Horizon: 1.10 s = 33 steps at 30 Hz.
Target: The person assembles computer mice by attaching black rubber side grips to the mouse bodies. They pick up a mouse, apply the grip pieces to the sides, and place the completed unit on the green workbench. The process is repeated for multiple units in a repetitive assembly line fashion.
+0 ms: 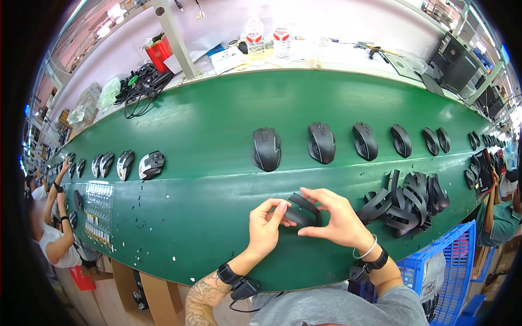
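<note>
Well, held strip; bag in crate

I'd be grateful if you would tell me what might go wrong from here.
The black curved part is pinched at its edge by the left grip, so it might slip or twist.

The pile of black curved strips lies close beside the right grip; a sideways swing could scatter it.
</note>
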Each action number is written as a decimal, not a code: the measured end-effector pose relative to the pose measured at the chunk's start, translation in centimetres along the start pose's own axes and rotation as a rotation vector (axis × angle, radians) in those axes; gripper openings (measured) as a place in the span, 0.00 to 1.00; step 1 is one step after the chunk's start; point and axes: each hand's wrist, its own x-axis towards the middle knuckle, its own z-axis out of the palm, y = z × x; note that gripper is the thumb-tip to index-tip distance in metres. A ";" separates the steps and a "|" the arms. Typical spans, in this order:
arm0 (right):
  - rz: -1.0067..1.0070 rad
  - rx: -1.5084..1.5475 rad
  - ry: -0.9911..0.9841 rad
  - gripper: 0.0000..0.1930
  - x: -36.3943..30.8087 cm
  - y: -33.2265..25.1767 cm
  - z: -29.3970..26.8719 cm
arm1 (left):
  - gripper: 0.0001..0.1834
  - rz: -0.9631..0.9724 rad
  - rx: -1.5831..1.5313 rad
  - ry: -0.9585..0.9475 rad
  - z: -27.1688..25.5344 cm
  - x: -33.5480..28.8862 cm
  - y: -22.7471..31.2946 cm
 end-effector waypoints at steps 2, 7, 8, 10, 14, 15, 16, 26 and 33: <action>-0.039 -0.035 -0.012 0.36 0.0 -0.1 0.1 | 0.12 0.020 0.026 0.009 0.1 -0.1 0.8; -0.043 0.020 0.044 0.32 0.3 -0.7 0.5 | 0.11 0.070 0.024 0.016 0.2 -0.3 1.3; -0.084 0.033 0.038 0.32 0.3 -0.5 0.6 | 0.11 0.030 0.006 0.025 0.1 -0.5 1.6; -0.166 0.060 0.023 0.31 0.3 0.0 0.7 | 0.11 -0.024 -0.030 0.019 0.0 -0.6 2.0; -0.168 0.065 0.118 0.30 0.4 -0.1 1.4 | 0.10 -0.110 0.055 -0.068 -1.7 -0.4 4.1; -0.140 0.075 0.136 0.29 0.4 -0.4 1.4 | 0.12 -0.137 0.099 -0.111 -2.5 0.4 4.9; -0.190 -0.031 0.140 0.28 0.5 -0.4 1.4 | 0.18 0.012 0.276 -0.045 -4.2 1.5 5.7; -0.276 -0.255 0.325 0.22 0.1 2.4 1.6 | 0.52 -0.203 1.205 0.433 -35.2 9.0 10.4; -0.284 -0.269 0.344 0.21 -0.1 2.8 1.3 | 0.40 0.144 1.454 0.466 -29.8 7.9 11.8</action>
